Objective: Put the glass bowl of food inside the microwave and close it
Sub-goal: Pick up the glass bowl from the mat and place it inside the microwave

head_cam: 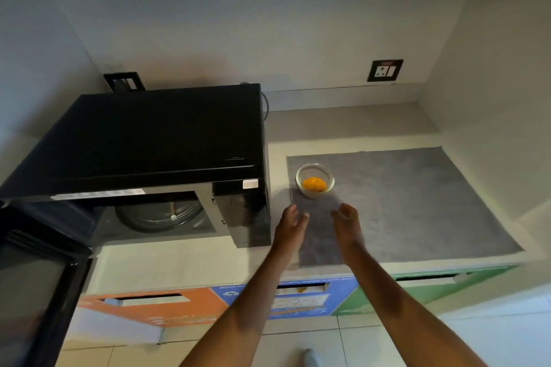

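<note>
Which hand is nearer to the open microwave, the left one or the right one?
Left. The left hand hovers just right of the microwave, beside its front corner. The right hand is farther right, over the grey mat, below the glass bowl.

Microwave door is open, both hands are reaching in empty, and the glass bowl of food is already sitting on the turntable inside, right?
Not quite: the head view shows the glass bowl on the grey mat right of the microwave, not on the turntable, which is bare. The door is open, and the left hand and right hand are empty, reaching toward the bowl.
</note>
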